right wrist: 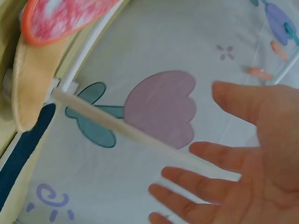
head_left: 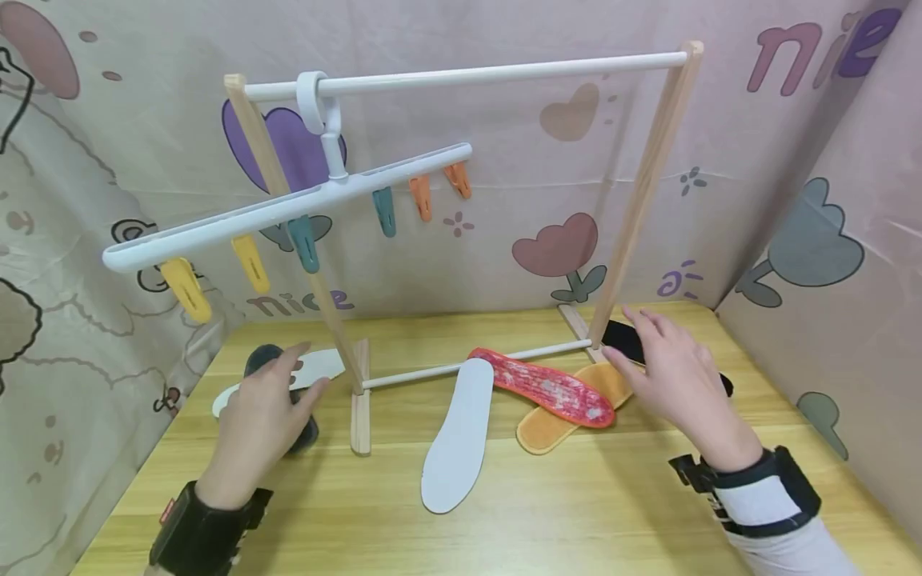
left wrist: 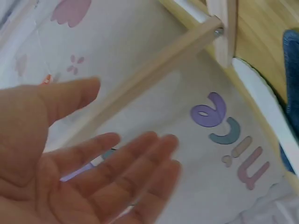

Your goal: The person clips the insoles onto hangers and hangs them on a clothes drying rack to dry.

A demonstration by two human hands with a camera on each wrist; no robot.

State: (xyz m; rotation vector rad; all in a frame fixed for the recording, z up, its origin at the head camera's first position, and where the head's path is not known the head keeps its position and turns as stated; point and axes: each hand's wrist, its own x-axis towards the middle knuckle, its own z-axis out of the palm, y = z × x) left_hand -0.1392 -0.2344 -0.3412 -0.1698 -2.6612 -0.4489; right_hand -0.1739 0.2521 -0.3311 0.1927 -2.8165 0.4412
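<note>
My left hand (head_left: 262,412) hovers open over a dark blue insole (head_left: 261,358) and a white insole (head_left: 317,366) at the left of the table; its palm (left wrist: 70,168) holds nothing. My right hand (head_left: 666,372) is open too, fingers spread, just right of the rack's right post (head_left: 644,188) and above a black insole (head_left: 625,340). Between the hands lie a white insole (head_left: 461,432), a red patterned insole (head_left: 543,386) and an orange one (head_left: 569,416). The right wrist view shows empty fingers (right wrist: 219,156) near the post (right wrist: 117,126).
A small wooden drying rack with a white top bar (head_left: 468,76) stands on the wooden table (head_left: 576,512). A white hanger (head_left: 288,208) with yellow, teal and orange clips hangs from it. Printed fabric walls (head_left: 828,200) close in the back and both sides.
</note>
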